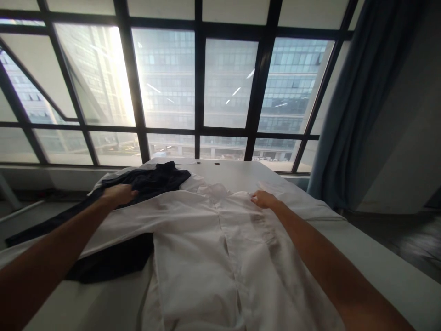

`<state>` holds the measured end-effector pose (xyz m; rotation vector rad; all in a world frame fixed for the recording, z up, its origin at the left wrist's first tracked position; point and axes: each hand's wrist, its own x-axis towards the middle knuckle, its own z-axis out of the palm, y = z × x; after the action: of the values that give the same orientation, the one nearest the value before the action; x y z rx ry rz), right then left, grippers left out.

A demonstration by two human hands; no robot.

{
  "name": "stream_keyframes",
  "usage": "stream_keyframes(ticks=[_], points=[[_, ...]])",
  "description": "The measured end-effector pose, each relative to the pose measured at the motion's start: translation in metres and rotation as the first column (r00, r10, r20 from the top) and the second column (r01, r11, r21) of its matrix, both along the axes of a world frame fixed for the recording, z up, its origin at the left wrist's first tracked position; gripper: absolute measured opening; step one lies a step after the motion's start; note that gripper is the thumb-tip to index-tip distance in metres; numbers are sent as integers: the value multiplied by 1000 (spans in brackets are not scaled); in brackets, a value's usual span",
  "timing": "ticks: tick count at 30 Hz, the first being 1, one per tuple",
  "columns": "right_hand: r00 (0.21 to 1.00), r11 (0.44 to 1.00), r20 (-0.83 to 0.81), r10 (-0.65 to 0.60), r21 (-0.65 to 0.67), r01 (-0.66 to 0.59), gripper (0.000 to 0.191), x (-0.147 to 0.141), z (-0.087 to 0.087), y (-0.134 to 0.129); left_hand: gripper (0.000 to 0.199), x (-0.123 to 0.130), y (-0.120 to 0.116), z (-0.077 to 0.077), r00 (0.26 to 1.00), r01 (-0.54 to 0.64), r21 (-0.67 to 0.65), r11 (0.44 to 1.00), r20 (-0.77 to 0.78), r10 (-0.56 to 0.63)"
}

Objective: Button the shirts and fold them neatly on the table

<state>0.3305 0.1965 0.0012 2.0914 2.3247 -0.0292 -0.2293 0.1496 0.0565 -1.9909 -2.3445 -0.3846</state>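
Note:
A white button-front shirt point(193, 248) lies spread on the table, its collar point(215, 191) toward the far end and one sleeve stretched left. My right hand point(264, 199) pinches the shirt's fabric at the right shoulder. Over at the left, my left hand point(120, 195) is closed at the upper edge of the stretched sleeve, over a dark garment point(151, 179). Its fingertips are partly hidden, and what they grip is not clear. Dark cloth point(117, 259) also shows below the white sleeve. Shadows fall across the shirt's right front.
The white table point(237, 172) reaches toward large black-framed windows point(230, 82). More white cloth point(292, 197) lies beyond my right hand. A blue-grey curtain point(358, 105) hangs at the right. The table's right edge runs diagonally toward me.

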Motion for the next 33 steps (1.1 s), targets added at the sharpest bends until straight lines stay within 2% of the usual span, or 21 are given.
stream_keyframes(ticks=[3,5,7,9,11,13,15,17,19,21,24,27,30,32,33], points=[[999,999,-33,-5,39,7,38,-14,-5,15,36,41,15,-26,978,206,-139,969,-9,-209],[999,999,-35,-21,40,22,40,-19,-12,23,37,64,25,-42,972,229,-139,963,-14,-234],[998,998,-30,-55,43,56,43,-21,-18,30,34,76,35,-50,978,201,-127,971,-27,-206],[996,996,-31,-86,33,87,41,-20,-19,35,30,78,46,-47,977,207,-97,973,-28,-211],[993,993,-49,-110,45,112,35,-20,-15,40,29,75,57,-37,974,217,-18,976,-57,-218],[985,980,-95,-146,123,157,33,-20,-7,43,31,73,68,-24,975,195,85,977,-127,-183],[967,941,-138,-212,239,240,35,-20,-1,44,33,78,78,-13,972,154,180,972,-204,-116],[955,907,-124,-269,300,294,40,-23,1,45,32,90,85,-10,962,124,238,963,-268,-58],[960,918,-55,-274,282,278,46,-27,-3,44,34,111,87,-16,951,164,250,954,-297,-86],[983,957,-12,-185,226,183,52,-35,-12,44,40,137,83,-30,927,305,207,929,-287,-241],[999,998,-34,-15,67,17,56,-46,-28,44,50,166,68,-60,805,564,1,826,-223,-549],[998,996,-62,5,-91,-11,59,-49,-37,44,60,169,50,-84,743,620,-249,744,-116,-659],[995,991,-86,49,-120,-59,62,-46,-33,45,67,157,48,-86,719,638,-356,683,-43,-694],[993,991,-103,57,-114,-68,54,-48,-24,47,62,154,57,-76,689,665,-385,640,-14,-725],[993,995,-107,43,-86,-52,50,-51,-20,49,55,156,65,-71,686,671,-380,637,-10,-728]])
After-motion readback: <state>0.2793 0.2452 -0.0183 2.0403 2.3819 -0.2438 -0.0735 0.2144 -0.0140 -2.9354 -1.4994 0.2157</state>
